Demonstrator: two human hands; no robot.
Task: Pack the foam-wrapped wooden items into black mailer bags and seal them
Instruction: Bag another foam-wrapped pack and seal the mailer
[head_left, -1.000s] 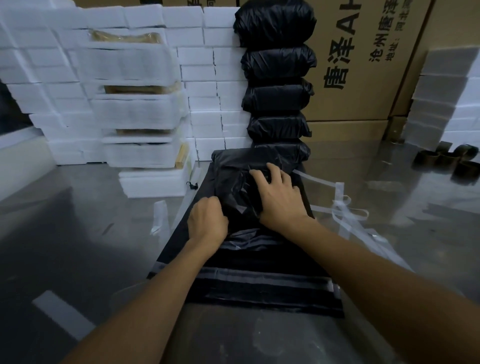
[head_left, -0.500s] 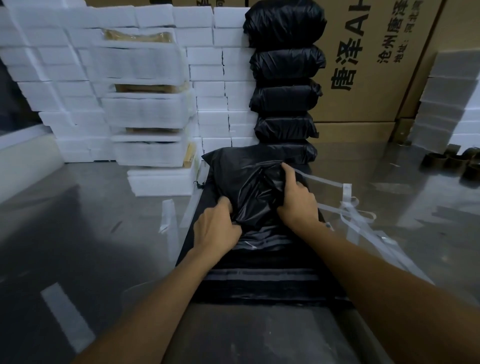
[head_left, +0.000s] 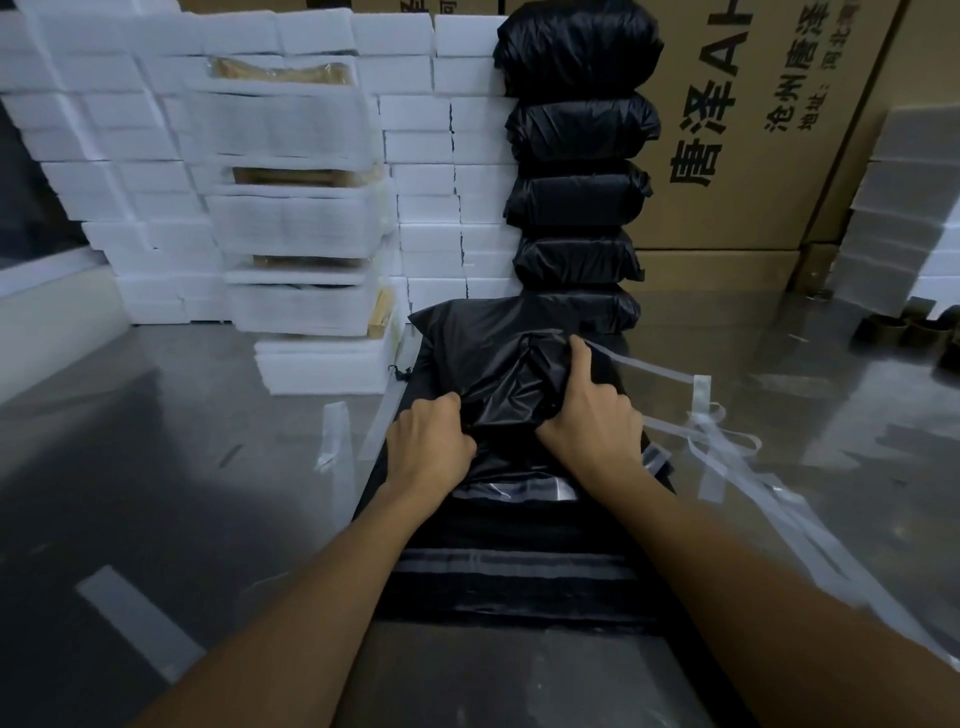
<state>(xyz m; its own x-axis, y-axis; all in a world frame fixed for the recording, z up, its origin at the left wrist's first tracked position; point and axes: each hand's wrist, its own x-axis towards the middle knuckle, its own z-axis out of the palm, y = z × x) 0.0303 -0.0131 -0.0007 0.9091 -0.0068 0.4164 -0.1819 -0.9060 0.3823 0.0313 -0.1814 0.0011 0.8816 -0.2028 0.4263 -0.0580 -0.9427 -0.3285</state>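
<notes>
Here, bag in hand: a filled black mailer bag (head_left: 498, 358) lies on the desk (head_left: 156, 467) straight ahead, its crumpled flap folded over the top.
Left hand: the left hand (head_left: 428, 449) grips the near left edge of the flap, fingers curled into the plastic.
Right hand: the right hand (head_left: 592, 421) holds the right side of the same flap, forefinger stretched up along the fold, the other fingers curled round the film.
Empty bags: a flat pile of black mailer bags (head_left: 514, 582) lies under the forearms, grey seal strips running across it; the filled bag rests on its far end.
Packed stack: sealed black parcels (head_left: 576, 156) stand piled in a column just behind the filled bag, against a cardboard box (head_left: 753, 130) with printed characters.
Foam-wrapped items: white foam-wrapped wooden items (head_left: 296, 228) are stacked to the left of the parcels, wood showing at some open ends.
Foam blocks: a wall of white foam blocks (head_left: 104, 130) rises behind them.
Strips: clear peeled liner strips (head_left: 727, 447) trail over the desk to the right.
</notes>
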